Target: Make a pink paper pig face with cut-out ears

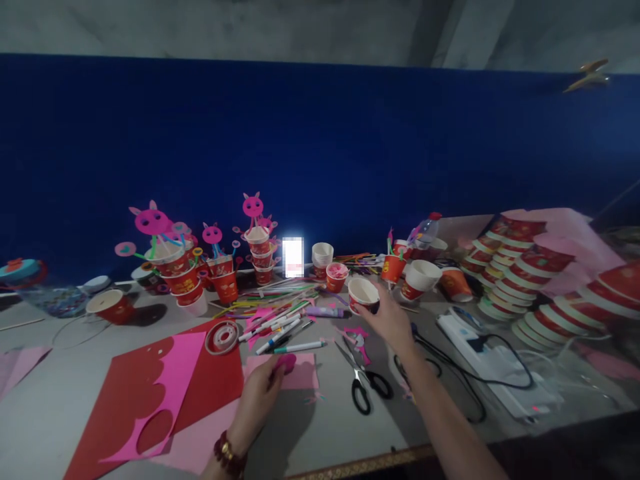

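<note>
pinching a small pink piece between its fingers, the left hand is hovering by a light pink sheet, while the right hand is grasping a paper cup beyond the black-handled scissors.

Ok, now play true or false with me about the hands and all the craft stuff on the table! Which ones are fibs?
1. The right hand holds a paper cup. True.
2. The black-handled scissors lie on the table. True.
3. The left hand holds the scissors. False: it holds a small pink piece.
4. A bracelet circles the right wrist. False: it circles the left.
5. The hot-pink sheet with a round hole lies partly over the red sheet. True.
6. The power strip shows a green light. False: its light is red.
</note>
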A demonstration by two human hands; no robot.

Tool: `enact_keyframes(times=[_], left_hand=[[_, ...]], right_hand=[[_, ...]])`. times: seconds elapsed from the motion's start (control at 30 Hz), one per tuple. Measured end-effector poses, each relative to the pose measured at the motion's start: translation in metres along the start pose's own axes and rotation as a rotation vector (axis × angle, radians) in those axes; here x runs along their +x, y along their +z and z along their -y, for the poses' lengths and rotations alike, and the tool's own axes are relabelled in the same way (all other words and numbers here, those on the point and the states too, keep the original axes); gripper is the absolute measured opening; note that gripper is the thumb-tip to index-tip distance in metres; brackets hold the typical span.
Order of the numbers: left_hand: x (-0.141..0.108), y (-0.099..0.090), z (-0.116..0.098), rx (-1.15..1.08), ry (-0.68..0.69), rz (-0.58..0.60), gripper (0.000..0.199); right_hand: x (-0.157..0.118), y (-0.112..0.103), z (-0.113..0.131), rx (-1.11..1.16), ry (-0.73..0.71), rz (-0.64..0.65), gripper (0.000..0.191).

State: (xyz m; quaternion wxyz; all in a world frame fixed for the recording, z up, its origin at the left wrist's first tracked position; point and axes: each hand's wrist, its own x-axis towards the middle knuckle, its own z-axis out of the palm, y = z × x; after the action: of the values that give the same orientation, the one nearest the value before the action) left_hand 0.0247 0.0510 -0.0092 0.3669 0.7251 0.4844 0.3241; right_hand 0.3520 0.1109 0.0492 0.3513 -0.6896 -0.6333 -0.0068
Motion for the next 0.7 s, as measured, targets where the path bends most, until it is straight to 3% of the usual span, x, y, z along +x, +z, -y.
enact_keyframes(times=[0.17,0.5,0.6,0.7], left_hand=[[-0.001,0.001,-0.004,-0.041,-0.013,-0.015,0.032],[0.0,0.001,0.0,-0.193,0.003,-0.061,0.03],[-0.001,0.002,0.004,-0.311,-0.024,-0.104,0.032],[-0.002,0.003,0.003,-0.392,-0.047,-0.127,0.034]], right_hand=[[0.002,0.011,-0.013,-0.098,0.04,0.19,0.066],[0.013,0.039,-0.017,0.055,0.043,0.173,0.066],[0.01,0.037,-0.019,0.06,0.011,0.175,0.073],[-0.001,0.026,-0.012,-0.028,-0.072,0.057,0.078]])
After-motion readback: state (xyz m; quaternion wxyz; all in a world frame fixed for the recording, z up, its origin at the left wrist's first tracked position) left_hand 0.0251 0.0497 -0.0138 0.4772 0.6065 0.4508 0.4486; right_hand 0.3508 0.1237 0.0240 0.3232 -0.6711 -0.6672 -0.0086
